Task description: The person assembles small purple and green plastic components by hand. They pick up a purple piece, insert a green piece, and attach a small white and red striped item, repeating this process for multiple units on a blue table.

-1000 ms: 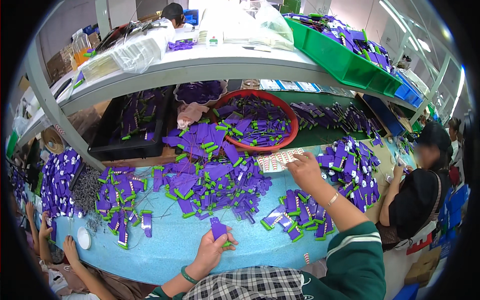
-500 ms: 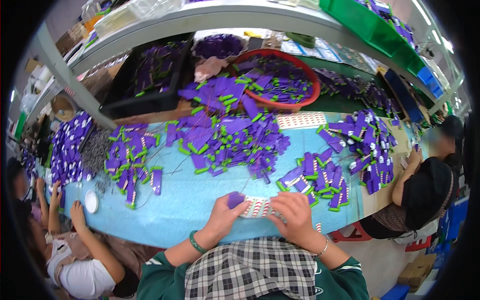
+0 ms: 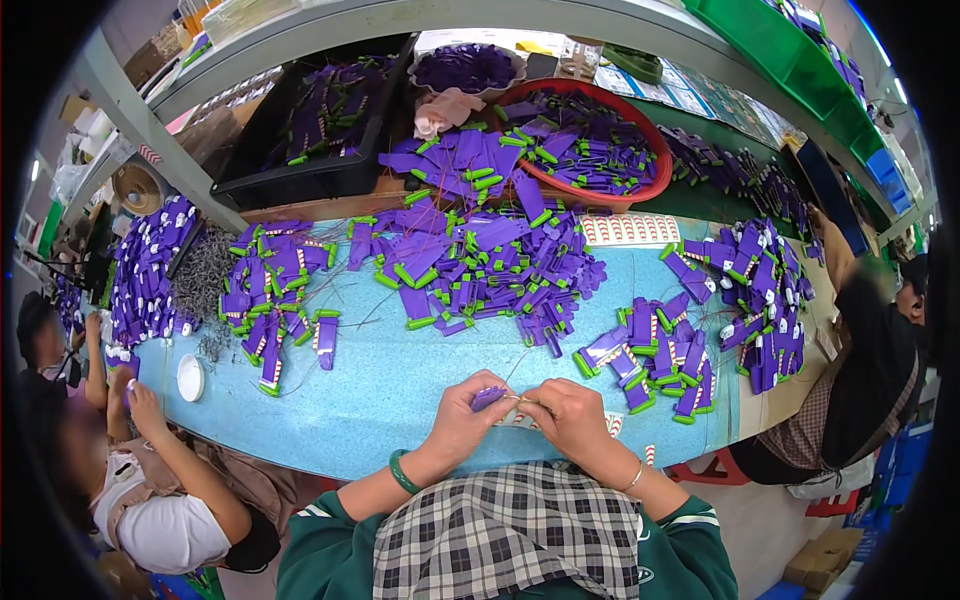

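The blue table (image 3: 330, 410) carries purple-and-green pieces (image 3: 495, 237); a white dish (image 3: 190, 379); a striped sheet (image 3: 632, 231).

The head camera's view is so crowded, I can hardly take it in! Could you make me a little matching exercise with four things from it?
Things:
1. Left hand
2. Red basin
3. White dish
4. Lap cloth

Descriptions:
A. Black and white checks
B. Holding a small purple piece
C. On the blue tabletop, near its left front edge
D. Heaped with purple-and-green pieces

Right pairs: 1-B, 2-D, 3-C, 4-A
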`<move>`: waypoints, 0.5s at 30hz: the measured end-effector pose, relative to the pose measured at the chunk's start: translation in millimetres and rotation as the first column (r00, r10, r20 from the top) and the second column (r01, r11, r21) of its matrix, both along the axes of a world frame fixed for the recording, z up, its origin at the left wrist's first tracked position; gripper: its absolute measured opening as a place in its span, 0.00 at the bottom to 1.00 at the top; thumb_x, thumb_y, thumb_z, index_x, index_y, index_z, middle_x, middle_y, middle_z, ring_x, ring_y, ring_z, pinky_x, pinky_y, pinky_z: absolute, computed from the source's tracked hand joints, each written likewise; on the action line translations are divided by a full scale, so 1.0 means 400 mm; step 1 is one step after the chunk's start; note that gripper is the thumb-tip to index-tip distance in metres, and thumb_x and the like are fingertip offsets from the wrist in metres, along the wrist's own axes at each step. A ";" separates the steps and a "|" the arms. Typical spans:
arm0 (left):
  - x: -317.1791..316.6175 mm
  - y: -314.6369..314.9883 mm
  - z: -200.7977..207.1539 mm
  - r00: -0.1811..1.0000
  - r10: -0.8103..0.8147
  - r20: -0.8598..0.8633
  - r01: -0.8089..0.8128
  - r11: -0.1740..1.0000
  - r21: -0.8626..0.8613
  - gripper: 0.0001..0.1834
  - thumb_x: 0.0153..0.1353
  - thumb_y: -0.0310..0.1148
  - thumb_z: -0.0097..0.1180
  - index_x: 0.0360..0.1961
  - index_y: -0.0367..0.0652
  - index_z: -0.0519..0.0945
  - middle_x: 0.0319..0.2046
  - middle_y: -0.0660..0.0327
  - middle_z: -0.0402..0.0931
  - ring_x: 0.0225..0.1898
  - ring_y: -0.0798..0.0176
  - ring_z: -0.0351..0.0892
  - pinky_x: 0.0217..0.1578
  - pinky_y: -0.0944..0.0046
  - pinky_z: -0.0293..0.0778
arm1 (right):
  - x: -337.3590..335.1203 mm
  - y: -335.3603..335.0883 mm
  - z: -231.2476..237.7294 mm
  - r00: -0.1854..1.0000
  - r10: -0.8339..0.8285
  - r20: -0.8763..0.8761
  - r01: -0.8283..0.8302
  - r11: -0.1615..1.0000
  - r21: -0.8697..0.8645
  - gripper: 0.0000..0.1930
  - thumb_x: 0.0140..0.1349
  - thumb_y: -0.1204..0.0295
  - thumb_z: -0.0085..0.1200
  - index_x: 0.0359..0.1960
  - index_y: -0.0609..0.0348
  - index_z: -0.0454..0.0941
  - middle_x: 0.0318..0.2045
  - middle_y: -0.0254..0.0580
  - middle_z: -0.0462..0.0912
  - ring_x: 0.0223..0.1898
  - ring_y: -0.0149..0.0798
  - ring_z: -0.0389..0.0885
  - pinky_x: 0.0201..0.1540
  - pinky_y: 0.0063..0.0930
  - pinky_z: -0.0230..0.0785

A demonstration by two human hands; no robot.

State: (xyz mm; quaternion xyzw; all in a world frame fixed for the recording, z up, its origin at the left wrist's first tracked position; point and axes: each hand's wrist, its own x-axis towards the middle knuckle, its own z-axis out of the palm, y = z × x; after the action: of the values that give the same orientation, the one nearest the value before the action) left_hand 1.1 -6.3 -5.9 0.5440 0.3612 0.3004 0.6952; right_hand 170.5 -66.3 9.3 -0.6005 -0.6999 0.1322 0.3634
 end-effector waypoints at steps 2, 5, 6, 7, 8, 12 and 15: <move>0.002 -0.002 -0.006 1.000 0.013 0.016 -0.013 1.000 -0.019 0.02 0.56 0.20 0.60 0.29 0.37 0.79 0.30 0.65 0.72 0.30 0.74 0.72 0.33 0.74 0.70 | 0.006 -0.006 0.006 0.996 -0.008 0.087 0.009 1.000 -0.016 0.09 0.50 0.68 0.64 0.25 0.57 0.78 0.20 0.39 0.79 0.21 0.40 0.78 0.22 0.31 0.68; 0.001 -0.003 -0.018 0.997 0.071 0.022 -0.071 0.997 0.010 0.02 0.55 0.21 0.60 0.28 0.36 0.79 0.30 0.64 0.73 0.31 0.74 0.71 0.33 0.73 0.69 | 0.027 -0.016 0.010 0.974 0.000 0.227 0.000 1.000 -0.001 0.11 0.50 0.65 0.64 0.21 0.55 0.75 0.17 0.37 0.76 0.18 0.39 0.76 0.19 0.32 0.66; -0.001 -0.003 -0.022 0.995 0.098 0.022 -0.099 0.995 0.029 0.02 0.54 0.21 0.61 0.28 0.36 0.79 0.30 0.64 0.73 0.31 0.73 0.71 0.33 0.72 0.68 | 0.042 -0.021 0.007 0.965 0.017 0.263 -0.017 1.000 -0.003 0.13 0.50 0.64 0.64 0.20 0.54 0.73 0.16 0.36 0.75 0.17 0.38 0.76 0.17 0.32 0.65; -0.003 -0.004 -0.020 0.995 0.102 0.021 -0.103 0.994 0.029 0.02 0.54 0.21 0.61 0.28 0.36 0.79 0.30 0.64 0.73 0.31 0.73 0.71 0.34 0.72 0.68 | 0.060 -0.027 0.005 0.954 0.035 0.298 -0.035 0.999 -0.005 0.14 0.50 0.63 0.64 0.19 0.53 0.71 0.14 0.35 0.73 0.16 0.37 0.75 0.16 0.32 0.64; -0.004 -0.005 -0.012 0.994 0.107 0.020 -0.107 0.994 0.029 0.02 0.54 0.21 0.61 0.28 0.36 0.79 0.30 0.64 0.73 0.32 0.73 0.71 0.34 0.72 0.68 | 0.077 -0.039 0.008 0.945 0.042 0.325 -0.033 0.999 -0.035 0.14 0.50 0.62 0.63 0.18 0.53 0.71 0.14 0.35 0.73 0.16 0.38 0.75 0.16 0.32 0.64; -0.017 -0.011 -0.018 0.995 0.088 0.054 -0.087 0.996 -0.012 0.03 0.54 0.17 0.59 0.28 0.36 0.79 0.32 0.64 0.72 0.31 0.73 0.72 0.34 0.73 0.69 | 0.160 -0.101 0.061 0.921 0.107 0.375 -0.021 0.974 -0.227 0.15 0.50 0.62 0.63 0.17 0.54 0.72 0.14 0.39 0.75 0.17 0.41 0.76 0.17 0.35 0.65; -0.018 -0.012 -0.026 0.991 0.127 0.053 -0.125 0.992 -0.033 0.02 0.55 0.22 0.60 0.29 0.37 0.79 0.29 0.65 0.74 0.31 0.74 0.71 0.34 0.72 0.69 | 0.236 -0.142 0.121 0.884 0.177 0.432 0.026 0.905 -0.424 0.13 0.49 0.62 0.63 0.18 0.56 0.75 0.15 0.43 0.76 0.18 0.44 0.77 0.20 0.38 0.67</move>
State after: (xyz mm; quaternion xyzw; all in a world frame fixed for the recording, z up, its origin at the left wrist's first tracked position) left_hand -6.2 -11.1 -16.2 0.5014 0.3800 0.3531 0.6925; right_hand 265.1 -123.0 57.6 -0.6496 -0.7446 0.1469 0.0442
